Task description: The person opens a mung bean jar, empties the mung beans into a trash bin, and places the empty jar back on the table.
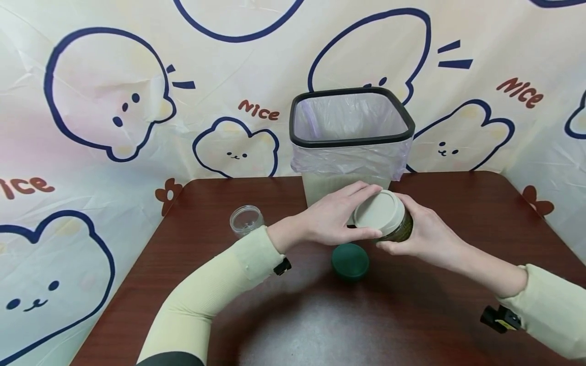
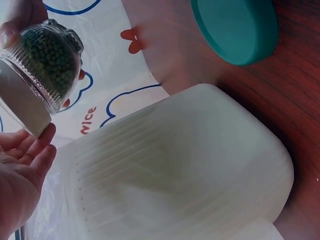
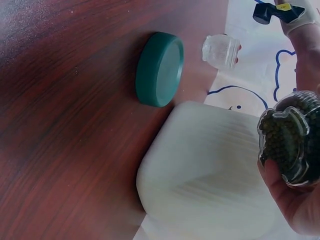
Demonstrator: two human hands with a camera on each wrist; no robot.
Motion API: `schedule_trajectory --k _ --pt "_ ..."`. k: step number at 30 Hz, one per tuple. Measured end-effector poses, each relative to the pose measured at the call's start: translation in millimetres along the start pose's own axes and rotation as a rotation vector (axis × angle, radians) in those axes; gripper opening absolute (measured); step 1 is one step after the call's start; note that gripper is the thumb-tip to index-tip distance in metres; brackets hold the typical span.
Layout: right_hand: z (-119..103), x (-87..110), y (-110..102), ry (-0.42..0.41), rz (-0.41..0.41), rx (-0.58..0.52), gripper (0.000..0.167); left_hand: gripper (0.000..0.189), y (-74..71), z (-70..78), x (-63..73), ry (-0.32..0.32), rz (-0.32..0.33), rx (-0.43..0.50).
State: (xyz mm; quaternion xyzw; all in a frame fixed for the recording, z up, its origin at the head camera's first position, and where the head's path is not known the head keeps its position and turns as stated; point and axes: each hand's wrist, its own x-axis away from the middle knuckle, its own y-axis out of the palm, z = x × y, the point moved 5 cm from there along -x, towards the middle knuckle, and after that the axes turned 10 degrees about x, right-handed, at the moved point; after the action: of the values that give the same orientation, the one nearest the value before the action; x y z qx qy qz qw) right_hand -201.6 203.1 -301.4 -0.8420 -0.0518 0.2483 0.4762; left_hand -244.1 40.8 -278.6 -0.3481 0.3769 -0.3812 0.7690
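Nearest are the pale yellow sleeves; the left sleeve (image 1: 201,295) slants up across the dark red-brown table (image 1: 412,315), and the right sleeve (image 1: 556,310) comes in from the side. A small black device sits by each wrist. Ahead, a green round piece (image 1: 350,262), either a lid or a shallow bowl, rests on the table just on the near side of the hands.

The left hand (image 1: 336,216) is partly open, fingers and thumb spread to either side of a white lid (image 1: 380,211), gripping its rim. The right hand (image 1: 426,229) curls round the body of a clear jar of green pellets (image 1: 403,231). That jar is held tilted above the table, its lid on and facing the left hand.

To the left, an uncovered clear jar (image 1: 246,219) stands on the table, its base partly hidden by the left forearm. Just behind the hands stands a pale bin (image 1: 316,188) with a black rim (image 1: 352,142) and a translucent bag (image 1: 343,119); hands and jar cover its lower front. Farthest back hangs a cloth backdrop (image 1: 238,71) printed with blue-outlined animals.
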Motion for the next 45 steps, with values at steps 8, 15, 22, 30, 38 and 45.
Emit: schedule_trajectory --k 8,15,22,30,38,45 --pt "-0.5 1.8 1.5 -0.006 0.004 0.013 0.087 0.075 3.9 0.8 1.5 0.008 0.012 -0.009" --pt "1.3 2.0 4.9 0.020 -0.005 0.015 0.088 0.074 7.0 -0.8 1.4 -0.022 0.020 -0.007" --pt "1.3 1.9 6.4 0.024 -0.006 0.016 0.087 0.071 9.1 0.9 1.9 -0.033 0.051 -0.015" --pt "0.4 2.5 7.3 -0.003 0.046 0.039 0.086 0.072 12.6 4.5 4.3 -0.135 0.099 -0.024" --pt "-2.8 0.5 2.8 0.005 0.056 0.056 0.085 0.077 9.9 5.7 8.2 -0.207 0.148 0.042" --pt "-8.8 2.7 -4.0 -0.043 0.058 0.059 0.086 0.088 -4.5 7.8 5.1 -0.035 0.053 0.101"
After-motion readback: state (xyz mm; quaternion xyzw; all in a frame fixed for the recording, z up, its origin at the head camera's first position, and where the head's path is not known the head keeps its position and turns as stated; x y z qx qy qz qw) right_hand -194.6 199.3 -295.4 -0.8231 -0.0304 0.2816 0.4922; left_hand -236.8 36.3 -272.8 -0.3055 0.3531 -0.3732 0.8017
